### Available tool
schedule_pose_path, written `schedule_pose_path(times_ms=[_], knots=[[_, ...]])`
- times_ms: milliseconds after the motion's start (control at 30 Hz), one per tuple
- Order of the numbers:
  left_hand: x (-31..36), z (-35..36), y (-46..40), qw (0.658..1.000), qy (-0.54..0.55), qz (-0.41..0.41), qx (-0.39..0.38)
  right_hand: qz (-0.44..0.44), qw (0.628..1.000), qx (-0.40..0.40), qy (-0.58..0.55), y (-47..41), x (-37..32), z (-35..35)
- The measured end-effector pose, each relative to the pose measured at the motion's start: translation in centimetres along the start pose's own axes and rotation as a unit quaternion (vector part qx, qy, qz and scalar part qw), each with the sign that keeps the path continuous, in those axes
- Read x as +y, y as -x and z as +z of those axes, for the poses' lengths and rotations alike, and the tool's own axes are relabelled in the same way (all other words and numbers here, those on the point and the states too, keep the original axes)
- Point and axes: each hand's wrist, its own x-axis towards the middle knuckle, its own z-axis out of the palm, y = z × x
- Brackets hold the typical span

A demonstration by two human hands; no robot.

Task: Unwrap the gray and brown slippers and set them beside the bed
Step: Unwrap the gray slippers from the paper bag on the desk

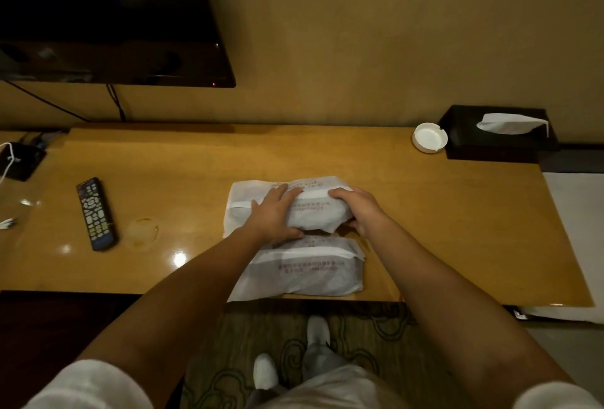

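Note:
Two slipper packages in white printed wrapping lie on the wooden desk (425, 212). The far package (313, 212) sits just behind the near package (310, 271), which reaches the desk's front edge. My left hand (274, 216) grips the left part of the far package, thumb under its near side. My right hand (359, 209) clasps its right end. The slippers themselves are hidden inside the wrapping, so their colours do not show.
A black remote control (96, 214) lies to the left, with a dark device (19, 160) and white cable at the far left. A white ashtray (429, 137) and a black tissue box (496, 134) stand at the back right. A wall TV (114, 16) hangs above.

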Motion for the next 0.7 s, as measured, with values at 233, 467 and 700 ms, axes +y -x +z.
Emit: schedule_pose_path(times_ms=[233,467,700], knots=[[-1.2,-2.8,3.1,0.982,0.031,0.081,0.169,-0.084,0.993,-0.043,-0.067,4.4,-2.4,2.6],[-2.3,-8.2,8.5,0.933,0.180,0.116,0.290,-0.156,0.978,-0.090,-0.105,11.7,-6.3,4.2],[-4.6,-11.4,15.0,0.897,0.285,0.169,0.291,-0.266,0.956,-0.064,-0.108,21.1,-6.7,9.6]])
